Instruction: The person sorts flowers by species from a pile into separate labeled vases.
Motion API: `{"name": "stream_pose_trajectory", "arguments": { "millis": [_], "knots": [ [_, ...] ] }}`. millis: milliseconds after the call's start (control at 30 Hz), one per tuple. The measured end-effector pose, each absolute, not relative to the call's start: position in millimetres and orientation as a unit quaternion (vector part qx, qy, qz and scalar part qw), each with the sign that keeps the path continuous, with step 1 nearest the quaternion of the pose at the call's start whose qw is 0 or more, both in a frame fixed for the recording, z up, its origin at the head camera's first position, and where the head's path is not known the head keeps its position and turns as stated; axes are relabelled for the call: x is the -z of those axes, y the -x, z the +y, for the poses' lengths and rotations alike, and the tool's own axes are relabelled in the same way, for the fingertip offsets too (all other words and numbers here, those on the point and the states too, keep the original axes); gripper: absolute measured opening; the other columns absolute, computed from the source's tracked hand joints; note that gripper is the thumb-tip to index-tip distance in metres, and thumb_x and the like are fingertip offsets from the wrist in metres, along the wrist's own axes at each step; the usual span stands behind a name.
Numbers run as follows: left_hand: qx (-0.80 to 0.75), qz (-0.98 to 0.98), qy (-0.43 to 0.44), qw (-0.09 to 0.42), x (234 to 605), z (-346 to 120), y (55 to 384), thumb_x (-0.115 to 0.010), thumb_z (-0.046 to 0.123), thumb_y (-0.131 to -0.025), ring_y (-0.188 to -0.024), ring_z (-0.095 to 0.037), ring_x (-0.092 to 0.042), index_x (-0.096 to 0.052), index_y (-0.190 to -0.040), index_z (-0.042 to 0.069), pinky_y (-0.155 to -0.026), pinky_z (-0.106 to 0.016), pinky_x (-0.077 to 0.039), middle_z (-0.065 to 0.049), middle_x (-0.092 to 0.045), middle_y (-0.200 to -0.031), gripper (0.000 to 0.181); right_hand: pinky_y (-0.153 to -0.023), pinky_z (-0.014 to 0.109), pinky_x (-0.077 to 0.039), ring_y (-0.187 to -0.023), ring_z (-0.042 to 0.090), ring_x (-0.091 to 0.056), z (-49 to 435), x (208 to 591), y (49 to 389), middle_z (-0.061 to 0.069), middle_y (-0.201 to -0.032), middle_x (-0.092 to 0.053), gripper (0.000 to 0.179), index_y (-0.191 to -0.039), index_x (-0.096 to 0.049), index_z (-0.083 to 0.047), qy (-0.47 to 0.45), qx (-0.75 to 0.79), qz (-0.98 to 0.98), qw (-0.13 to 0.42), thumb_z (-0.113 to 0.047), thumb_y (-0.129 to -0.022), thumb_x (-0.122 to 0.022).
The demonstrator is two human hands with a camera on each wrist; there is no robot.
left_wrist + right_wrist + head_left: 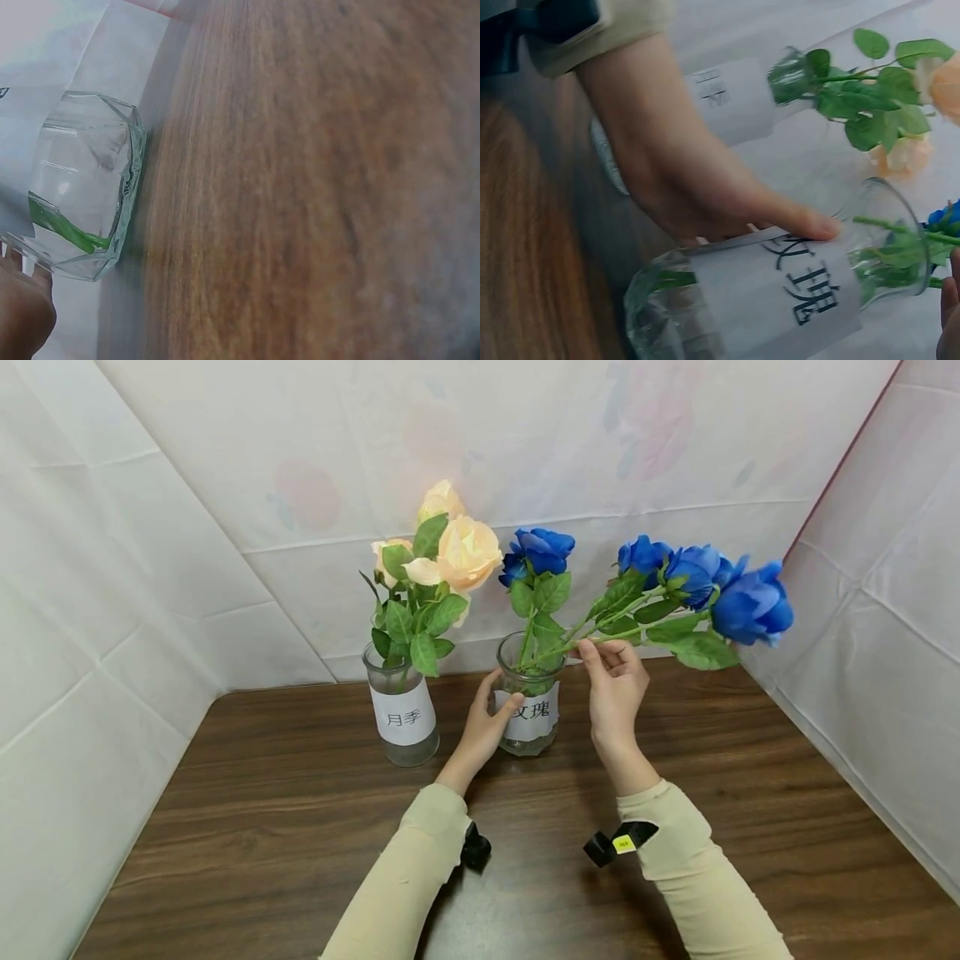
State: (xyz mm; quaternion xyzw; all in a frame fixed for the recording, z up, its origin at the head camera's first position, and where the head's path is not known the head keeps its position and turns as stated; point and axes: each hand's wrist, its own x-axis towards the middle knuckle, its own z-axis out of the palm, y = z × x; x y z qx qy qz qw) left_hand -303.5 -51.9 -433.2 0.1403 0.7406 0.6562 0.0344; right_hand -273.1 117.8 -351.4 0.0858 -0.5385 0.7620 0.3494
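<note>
My left hand (483,722) grips the side of a glass vase (528,745) with a white paper label, thumb across its front. A blue rose (545,552) with green leaves stands upright in this vase. To the right, my right hand (617,689) pinches the stems of several blue roses (752,606) beside the rim. Those stems slant down left to the vase mouth, blooms hanging out to the right. In the left wrist view a green stem (67,229) shows through the vase's base. The right wrist view catches the left thumb (802,217) on the label.
A taller labelled glass vase (408,752) stands left of my left hand, holding several peach roses (468,553). Both vases are near the back of the dark wooden table (270,827). White cloth (570,452) hangs close behind and at both sides.
</note>
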Motion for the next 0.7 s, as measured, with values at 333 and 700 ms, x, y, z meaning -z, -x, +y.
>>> {"name": "stream_pose_trajectory", "arguments": {
  "millis": [333,700],
  "knots": [
    [-0.652,0.743,-0.149,0.018,437.8,-49.9,306.0,-0.053,0.035,-0.104,-0.149,-0.025,-0.016,-0.021,-0.158,0.017,-0.12,-0.042,-0.015,-0.011,-0.021,-0.161,0.065,-0.075,0.034,-0.054,-0.082,0.018,-0.069,116.0,347.1,276.1,-0.002,-0.086,-0.074,0.011,-0.095,-0.067,-0.005,-0.088,-0.728,-0.594,0.332,-0.016,-0.096,-0.068],
    [-0.651,0.745,-0.145,0.007,439.5,-50.0,303.5,-0.055,0.05,-0.099,-0.148,-0.024,-0.019,-0.024,-0.157,0.018,-0.119,-0.041,-0.018,-0.01,-0.025,-0.16,0.073,-0.062,0.023,-0.049,-0.072,0.014,-0.063,113.5,342.8,282.6,0.008,-0.085,-0.071,0.024,-0.094,-0.073,0.005,-0.068,-0.621,-0.708,0.328,-0.017,-0.088,-0.078]
  ]
}}
